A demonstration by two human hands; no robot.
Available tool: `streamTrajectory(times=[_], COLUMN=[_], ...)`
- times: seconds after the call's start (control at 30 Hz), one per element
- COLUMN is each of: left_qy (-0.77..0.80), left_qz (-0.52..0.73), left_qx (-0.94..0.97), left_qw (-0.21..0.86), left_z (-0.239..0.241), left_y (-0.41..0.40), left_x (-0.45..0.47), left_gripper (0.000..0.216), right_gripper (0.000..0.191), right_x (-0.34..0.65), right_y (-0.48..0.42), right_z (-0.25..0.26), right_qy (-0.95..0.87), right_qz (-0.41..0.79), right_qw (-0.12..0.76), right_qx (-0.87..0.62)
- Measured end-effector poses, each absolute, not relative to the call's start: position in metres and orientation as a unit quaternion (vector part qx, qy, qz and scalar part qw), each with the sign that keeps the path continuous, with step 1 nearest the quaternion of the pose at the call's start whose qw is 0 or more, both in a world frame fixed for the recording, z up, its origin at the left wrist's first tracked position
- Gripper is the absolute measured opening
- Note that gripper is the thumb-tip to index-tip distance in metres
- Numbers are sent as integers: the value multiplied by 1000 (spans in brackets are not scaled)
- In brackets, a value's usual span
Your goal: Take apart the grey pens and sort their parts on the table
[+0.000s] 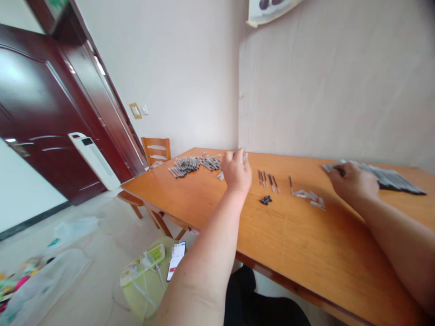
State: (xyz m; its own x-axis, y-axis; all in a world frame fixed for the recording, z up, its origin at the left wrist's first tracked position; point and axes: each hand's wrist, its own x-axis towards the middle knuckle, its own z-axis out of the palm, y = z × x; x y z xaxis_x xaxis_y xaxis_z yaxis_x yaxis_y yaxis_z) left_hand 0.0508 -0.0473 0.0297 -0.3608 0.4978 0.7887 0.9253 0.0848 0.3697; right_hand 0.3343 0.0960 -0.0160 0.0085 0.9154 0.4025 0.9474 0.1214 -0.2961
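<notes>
My left hand (237, 171) is raised over the far side of the wooden table (204, 199), its fingers curled together; what they hold, if anything, is hidden. Left of it lies a pile of grey-and-black pens (185, 166), with a smaller group (210, 163) beside it. My right hand (355, 181) is closed at the left end of a row of grey pens with black ends (396, 179), and its grasp is unclear. Between my hands are several slim dark pen parts (271, 182), small black pieces (266, 199) and whitish translucent tubes (309, 195).
A wooden chair (156, 148) stands behind the table's left corner. Below the near edge, a phone (176, 260) rests on a greenish stool (136, 296) with a power strip and cables. Plastic bags (50, 280) lie on the floor at left. Walls border the far side.
</notes>
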Motion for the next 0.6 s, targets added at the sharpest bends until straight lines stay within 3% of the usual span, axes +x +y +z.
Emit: streamTrajectory(times=[0.1, 0.27, 0.6], left_qy=[-705, -724, -726], left_qz=[-463, -423, -387], left_qx=[-468, -512, -544], left_qw=[263, 188, 165], left_z=[31, 16, 3], left_y=[-42, -29, -21], left_x=[40, 31, 25], left_gripper=[30, 32, 42], right_gripper=[47, 44, 38], right_x=[331, 328, 328], right_y=[92, 92, 103], right_z=[-14, -11, -12], right_qy=[-704, -703, -710], right_qz=[-22, -14, -8], right_qw=[271, 288, 302], right_qx=[-656, -650, -636])
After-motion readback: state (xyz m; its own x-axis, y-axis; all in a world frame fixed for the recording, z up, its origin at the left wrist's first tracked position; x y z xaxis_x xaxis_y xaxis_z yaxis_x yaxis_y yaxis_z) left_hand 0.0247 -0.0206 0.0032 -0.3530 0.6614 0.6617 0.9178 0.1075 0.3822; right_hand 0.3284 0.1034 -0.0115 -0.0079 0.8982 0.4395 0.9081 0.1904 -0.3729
